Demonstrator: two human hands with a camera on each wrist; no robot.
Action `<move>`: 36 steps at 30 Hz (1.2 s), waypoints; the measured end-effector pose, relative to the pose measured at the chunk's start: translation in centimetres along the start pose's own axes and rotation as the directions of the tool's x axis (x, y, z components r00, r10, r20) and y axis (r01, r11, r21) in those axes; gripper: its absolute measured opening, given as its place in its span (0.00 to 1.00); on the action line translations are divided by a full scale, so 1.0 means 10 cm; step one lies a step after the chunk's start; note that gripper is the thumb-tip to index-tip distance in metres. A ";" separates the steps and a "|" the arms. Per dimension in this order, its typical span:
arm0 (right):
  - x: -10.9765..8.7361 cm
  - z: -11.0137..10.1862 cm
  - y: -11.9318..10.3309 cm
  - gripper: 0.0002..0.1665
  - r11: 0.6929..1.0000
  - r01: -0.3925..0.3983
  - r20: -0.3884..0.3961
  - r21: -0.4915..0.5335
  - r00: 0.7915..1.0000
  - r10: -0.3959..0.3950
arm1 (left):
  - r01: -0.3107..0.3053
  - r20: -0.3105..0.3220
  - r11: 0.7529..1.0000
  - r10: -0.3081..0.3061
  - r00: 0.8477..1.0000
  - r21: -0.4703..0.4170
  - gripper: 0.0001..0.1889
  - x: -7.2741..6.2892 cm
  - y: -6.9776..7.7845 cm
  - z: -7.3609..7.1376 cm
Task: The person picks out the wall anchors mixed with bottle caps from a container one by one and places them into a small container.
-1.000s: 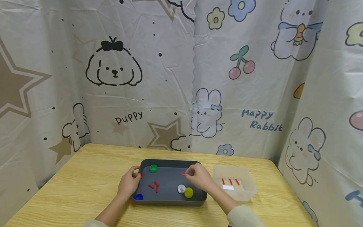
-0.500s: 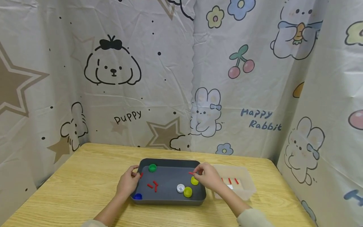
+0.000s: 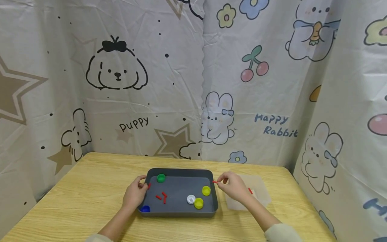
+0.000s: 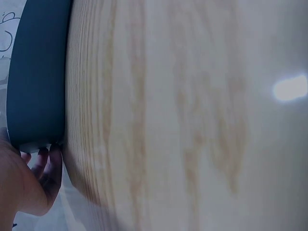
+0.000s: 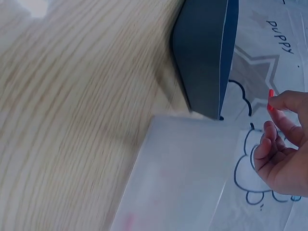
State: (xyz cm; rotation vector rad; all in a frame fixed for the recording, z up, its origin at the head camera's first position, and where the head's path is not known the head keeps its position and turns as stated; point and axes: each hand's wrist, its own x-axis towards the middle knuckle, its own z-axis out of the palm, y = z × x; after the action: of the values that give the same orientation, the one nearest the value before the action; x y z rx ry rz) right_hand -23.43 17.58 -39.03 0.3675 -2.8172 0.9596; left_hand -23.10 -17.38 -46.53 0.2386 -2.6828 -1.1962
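Observation:
My left hand (image 3: 134, 194) grips the left wall of a dark grey tray (image 3: 178, 214), with fingers against its outer side in the left wrist view. A short red stick (image 3: 149, 186) lies by the thumb. Between the tray's right rim and a translucent plastic box (image 3: 236, 204), my right hand (image 3: 233, 187) pinches another small red stick (image 5: 271, 98) between thumb and forefinger. Inside the tray are several loose red sticks (image 3: 164, 194), a green cap (image 3: 161, 178), a blue cap (image 3: 145, 209), a white cap (image 3: 191, 199) and two yellow caps (image 3: 198, 203).
The box stands right of the tray; my right hand and forearm partly cover it, and a red stick (image 3: 250, 191) shows in it. Both containers stand on a wooden table (image 3: 102, 181). A printed curtain (image 3: 178, 67) hangs behind and at both sides.
My right hand has moved right with the red stick, from over the tray to beyond its right rim, uncovering a yellow cap. The left hand keeps its hold on the tray.

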 end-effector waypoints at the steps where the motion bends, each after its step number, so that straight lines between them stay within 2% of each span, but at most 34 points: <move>1: -0.01 -0.02 0.02 0.03 1.000 -0.008 -0.002 -0.002 1.000 0.008 | -0.001 0.001 1.000 0.001 1.000 0.001 0.21 0.00 0.00 0.00; 12: -0.10 -0.22 0.30 0.06 0.999 -0.049 -0.019 -0.008 0.999 0.049 | 0.003 -0.007 1.000 -0.003 1.000 0.002 0.21 0.00 0.00 0.00; 23: -0.17 -0.41 0.63 0.03 0.994 -0.100 -0.036 -0.050 0.995 0.098 | 0.000 -0.010 1.000 0.000 1.000 0.012 0.21 0.01 -0.02 0.01; 36: -0.20 -0.43 0.85 0.04 0.980 -0.198 -0.031 0.011 0.980 0.199 | -0.008 -0.003 1.000 0.008 1.000 0.005 0.21 -0.02 0.02 -0.01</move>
State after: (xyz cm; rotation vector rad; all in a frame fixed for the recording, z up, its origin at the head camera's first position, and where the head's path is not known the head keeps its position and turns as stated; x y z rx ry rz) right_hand -23.62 27.08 -40.97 0.0711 -2.8631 1.0031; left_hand -22.90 -17.26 -46.34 0.2299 -2.6822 -1.1865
